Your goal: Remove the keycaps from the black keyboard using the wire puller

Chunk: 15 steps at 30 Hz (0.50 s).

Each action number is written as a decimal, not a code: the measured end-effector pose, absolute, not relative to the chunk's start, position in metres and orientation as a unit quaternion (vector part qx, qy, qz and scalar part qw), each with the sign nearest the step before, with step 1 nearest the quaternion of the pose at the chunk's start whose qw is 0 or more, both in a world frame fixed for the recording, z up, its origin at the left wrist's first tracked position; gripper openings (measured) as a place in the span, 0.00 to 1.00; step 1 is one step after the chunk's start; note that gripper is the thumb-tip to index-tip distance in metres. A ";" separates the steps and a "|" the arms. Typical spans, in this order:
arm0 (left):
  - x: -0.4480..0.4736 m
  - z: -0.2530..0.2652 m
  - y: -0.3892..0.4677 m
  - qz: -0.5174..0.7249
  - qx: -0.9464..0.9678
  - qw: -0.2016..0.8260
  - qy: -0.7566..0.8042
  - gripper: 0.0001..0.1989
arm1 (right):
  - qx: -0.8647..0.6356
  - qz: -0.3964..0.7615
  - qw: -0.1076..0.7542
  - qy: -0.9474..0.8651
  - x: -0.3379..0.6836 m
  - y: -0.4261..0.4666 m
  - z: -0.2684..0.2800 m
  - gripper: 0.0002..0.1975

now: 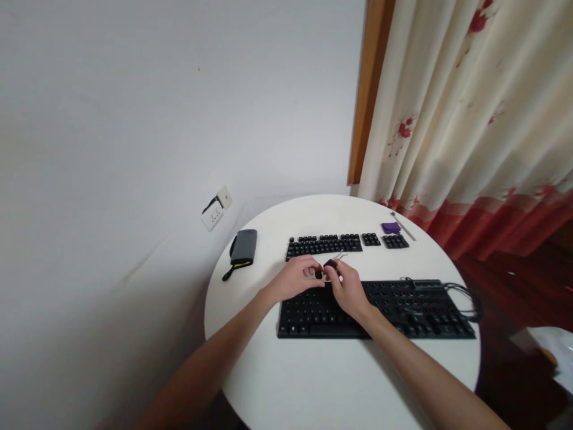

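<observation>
A black keyboard point(394, 307) lies on the white round table, and many of its upper keys look stripped of caps. Over its top left part, my left hand point(299, 278) curls its fingers and thumb around a small black keycap point(319, 275). My right hand point(349, 289) is closed beside it, gripping the black handle of a keycap puller point(330, 263) whose wire loops point away to the upper right. Behind both hands, loose black keycaps point(329, 246) stand in rows, with smaller groups point(371, 239) to their right.
A grey pouch point(245, 246) with a black strap lies at the table's left. A purple cloth point(391, 228) and a thin brush point(405, 228) sit at the back right. The keyboard's coiled cable point(465, 301) reaches the right edge. Wall and curtain point(447, 119) border the table point(322, 382).
</observation>
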<state>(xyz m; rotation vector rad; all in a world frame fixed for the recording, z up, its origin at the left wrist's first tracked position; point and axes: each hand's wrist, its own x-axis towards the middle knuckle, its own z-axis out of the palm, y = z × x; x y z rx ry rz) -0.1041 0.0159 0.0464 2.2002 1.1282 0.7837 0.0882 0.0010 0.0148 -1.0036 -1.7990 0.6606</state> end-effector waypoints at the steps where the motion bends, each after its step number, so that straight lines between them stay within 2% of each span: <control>1: -0.098 0.048 0.018 0.294 0.820 0.253 0.422 0.13 | -0.408 0.260 0.474 -0.736 0.090 0.003 0.015 0.12; 5: -0.081 0.045 0.025 0.323 0.816 0.229 0.421 0.05 | -0.423 0.231 0.486 -0.729 0.095 0.010 0.014 0.13; 9: -0.076 0.028 0.027 0.365 0.808 0.202 0.416 0.09 | -0.464 0.274 0.479 -0.693 0.095 0.014 0.010 0.13; 15: -0.081 0.009 0.024 0.363 0.823 0.171 0.403 0.13 | -0.490 0.326 0.463 -0.663 0.091 0.012 0.007 0.13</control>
